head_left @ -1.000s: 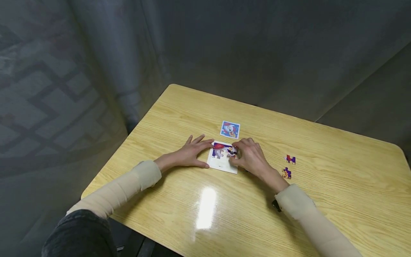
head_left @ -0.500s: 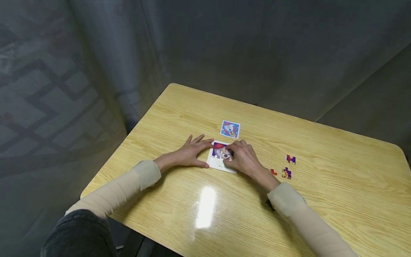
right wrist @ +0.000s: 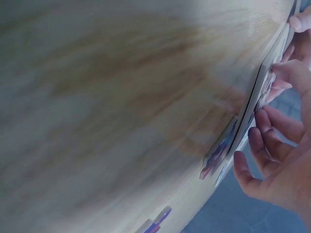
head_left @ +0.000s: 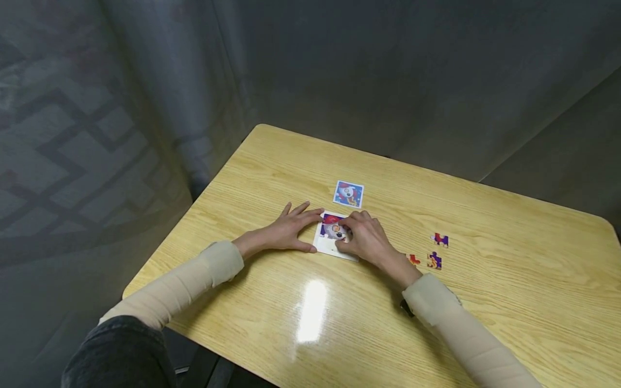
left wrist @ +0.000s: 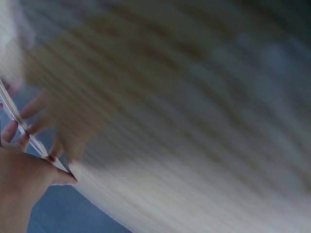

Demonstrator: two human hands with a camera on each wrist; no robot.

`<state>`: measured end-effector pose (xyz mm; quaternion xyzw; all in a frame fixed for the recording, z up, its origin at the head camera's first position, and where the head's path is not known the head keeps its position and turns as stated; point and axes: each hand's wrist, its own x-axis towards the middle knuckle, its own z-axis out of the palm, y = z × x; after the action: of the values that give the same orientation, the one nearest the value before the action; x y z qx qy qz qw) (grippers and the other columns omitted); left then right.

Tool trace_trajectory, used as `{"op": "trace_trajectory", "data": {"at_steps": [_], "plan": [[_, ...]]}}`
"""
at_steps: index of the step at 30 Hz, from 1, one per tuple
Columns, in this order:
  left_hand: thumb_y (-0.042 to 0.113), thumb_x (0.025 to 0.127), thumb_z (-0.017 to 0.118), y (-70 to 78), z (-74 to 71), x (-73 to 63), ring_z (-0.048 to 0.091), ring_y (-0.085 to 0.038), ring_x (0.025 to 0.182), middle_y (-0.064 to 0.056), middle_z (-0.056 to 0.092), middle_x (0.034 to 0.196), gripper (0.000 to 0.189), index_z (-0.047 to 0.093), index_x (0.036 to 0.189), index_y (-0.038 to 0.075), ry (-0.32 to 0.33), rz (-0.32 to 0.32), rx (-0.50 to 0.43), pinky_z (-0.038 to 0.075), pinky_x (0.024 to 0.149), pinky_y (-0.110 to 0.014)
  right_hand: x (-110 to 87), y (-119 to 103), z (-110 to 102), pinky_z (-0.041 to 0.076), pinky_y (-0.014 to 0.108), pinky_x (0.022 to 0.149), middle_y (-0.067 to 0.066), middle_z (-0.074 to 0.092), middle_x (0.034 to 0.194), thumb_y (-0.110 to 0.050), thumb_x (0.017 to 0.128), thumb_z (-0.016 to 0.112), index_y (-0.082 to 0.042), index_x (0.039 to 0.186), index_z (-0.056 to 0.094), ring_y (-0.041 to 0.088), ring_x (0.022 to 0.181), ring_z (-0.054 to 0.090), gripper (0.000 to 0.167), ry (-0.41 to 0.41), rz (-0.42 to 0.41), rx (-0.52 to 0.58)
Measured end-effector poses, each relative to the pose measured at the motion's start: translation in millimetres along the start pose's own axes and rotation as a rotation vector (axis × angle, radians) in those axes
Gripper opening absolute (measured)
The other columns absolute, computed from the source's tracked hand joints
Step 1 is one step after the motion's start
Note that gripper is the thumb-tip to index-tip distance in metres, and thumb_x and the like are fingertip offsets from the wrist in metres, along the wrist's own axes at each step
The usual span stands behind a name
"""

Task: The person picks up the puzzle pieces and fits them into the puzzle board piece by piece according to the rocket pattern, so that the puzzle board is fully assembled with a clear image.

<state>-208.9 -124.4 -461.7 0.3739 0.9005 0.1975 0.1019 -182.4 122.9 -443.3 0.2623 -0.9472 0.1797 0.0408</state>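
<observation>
Dark curtains (head_left: 388, 81) back a wood-grain table (head_left: 262, 312) bearing a partly filled puzzle tray (head_left: 326, 246). On it, the right hand (head_left: 370, 237) pinches a jigsaw piece (head_left: 341, 235); the left hand (head_left: 288, 230) touches the left edge, thumb and forefinger wide apart. Loose pieces (head_left: 434, 261) lie rightward, a picture card (head_left: 349, 194) beyond. Pressing a misaligned tab could dislodge neighbours.

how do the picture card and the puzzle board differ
The picture card shows a whole picture; the puzzle board is partly bare white. The card lies untouched, while the left hand and right hand are at the board. The board looks larger than the card. Both lie on the table, with white edges and some red.
</observation>
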Motion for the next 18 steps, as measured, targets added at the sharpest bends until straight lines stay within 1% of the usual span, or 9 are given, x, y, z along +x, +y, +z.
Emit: {"op": "trace_trajectory", "data": {"at_steps": [7,18], "plan": [[0.056,0.083,0.067,-0.1,0.0,-0.7,0.005,-0.032,0.147,0.003,0.021,0.159,0.078,0.04,0.145,0.018,0.003,-0.002,-0.004,-0.003,0.111,-0.064,-2.5,0.1,-0.5,0.044,0.04,0.069,0.008,0.063,0.1,-0.032,0.076,0.075,-0.005,0.112,0.071,0.024,0.089,0.052,0.045,-0.006,-0.019,0.002],[0.056,0.083,0.067,-0.8,-1.4,-2.1,0.005,-0.032,0.147,0.002,0.021,0.16,0.078,0.04,0.146,0.018,-0.004,-0.011,-0.002,-0.004,0.111,-0.063,-3.6,-3.4,-2.5,0.042,0.039,0.069,0.008,0.061,0.101,-0.034,0.079,0.077,-0.008,0.116,0.07,0.025,0.09,0.052,0.046,-0.028,0.005,-0.001]]}}
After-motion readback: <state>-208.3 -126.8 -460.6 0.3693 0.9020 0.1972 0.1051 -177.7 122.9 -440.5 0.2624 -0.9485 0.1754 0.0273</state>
